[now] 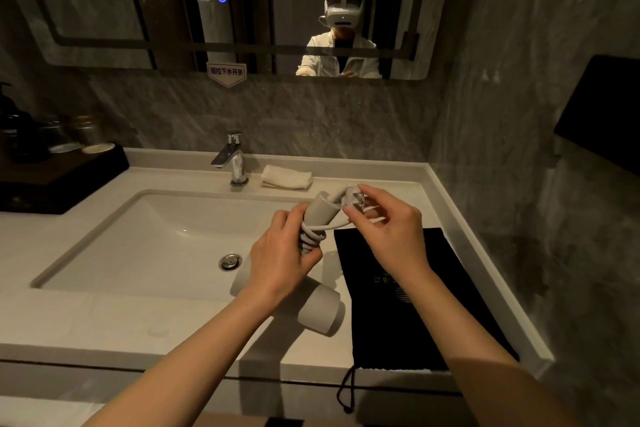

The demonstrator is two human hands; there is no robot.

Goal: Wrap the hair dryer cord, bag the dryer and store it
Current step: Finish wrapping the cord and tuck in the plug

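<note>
The dryer handle [320, 210], w/ several cord [311, 236] turns already round it, is clasped by the left hand [282, 260], fingers closed over the coils. The plug [353, 199] at the cord's free end is pinched by the right hand [391, 229], thumb and forefinger shut on it, just right of the handle tip. The dryer barrel [320, 310] is held low, over the sink [114, 253] front-right corner.

Step judged: cord wrap nearly done, approx. one short tail left. Next move calls for the plug to be tucked under a turn so the coil is not sprung, then the bag opened.

The black drawstring bag [415, 288] is laid flat right of the sink, untouched; its print is too dim to be read. On the sticker [227, 72] behind the sink, below the mirror, "下水开关" is legible; first chars unclear.
</note>
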